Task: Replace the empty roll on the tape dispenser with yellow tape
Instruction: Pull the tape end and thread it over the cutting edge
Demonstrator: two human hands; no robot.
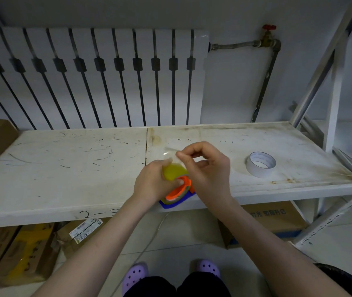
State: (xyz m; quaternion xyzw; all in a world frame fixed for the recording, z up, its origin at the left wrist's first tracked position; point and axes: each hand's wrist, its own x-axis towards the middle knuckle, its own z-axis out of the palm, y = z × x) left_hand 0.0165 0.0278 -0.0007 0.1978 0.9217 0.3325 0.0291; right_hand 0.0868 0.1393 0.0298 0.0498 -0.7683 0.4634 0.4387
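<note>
White scuffed shelf (63,168) mostly bare; white empty roll (260,164) lies flat far right. Dispenser (178,195), blue with orange hub, overhangs near edge, yellow tape (173,173) mounted. Left hand (154,183) clamps roll; right hand (205,168) pinches translucent strip (170,154), drawn up and away.

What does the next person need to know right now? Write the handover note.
Left hand: holds the tape dispenser at the front edge of the shelf, with the yellow tape already on it.
Right hand: pinches the loose tape end, pulled up from the roll.
White empty roll: off, lying on the shelf to the right.
Left: feed the end through to the cutter.
</note>
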